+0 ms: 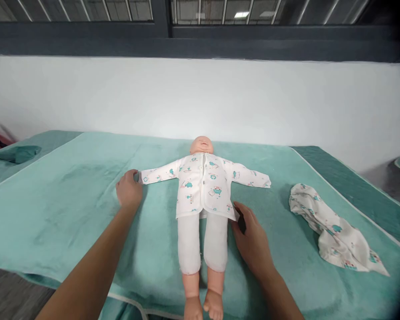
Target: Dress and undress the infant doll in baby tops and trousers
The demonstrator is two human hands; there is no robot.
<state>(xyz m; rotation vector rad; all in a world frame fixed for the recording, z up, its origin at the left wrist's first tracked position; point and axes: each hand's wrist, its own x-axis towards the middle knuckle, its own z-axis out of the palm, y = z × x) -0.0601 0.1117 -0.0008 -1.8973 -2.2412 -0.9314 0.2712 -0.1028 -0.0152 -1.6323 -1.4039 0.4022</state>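
In the head view, the doll [215,240] lies face up in the centre of the green sheet [70,200], arms spread, so the jacket's [188,184] sleeves stretch outward. At nine o'clock, the left hand's [129,190] narrow grip meets a cuff [145,177]; whether it pinches, I cannot tell. At four o'clock, the right hand's [253,238] grip holds the hem corner [234,214], so this edge is drawn outward. Farther out, crumpled clothing [335,231] lies well apart.

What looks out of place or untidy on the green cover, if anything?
The printed cloth lies crumpled to the right of the doll, while the doll's jacket is spread fairly smooth. The jacket's lower corner sticks out at the right hand. I see no spill or damage.
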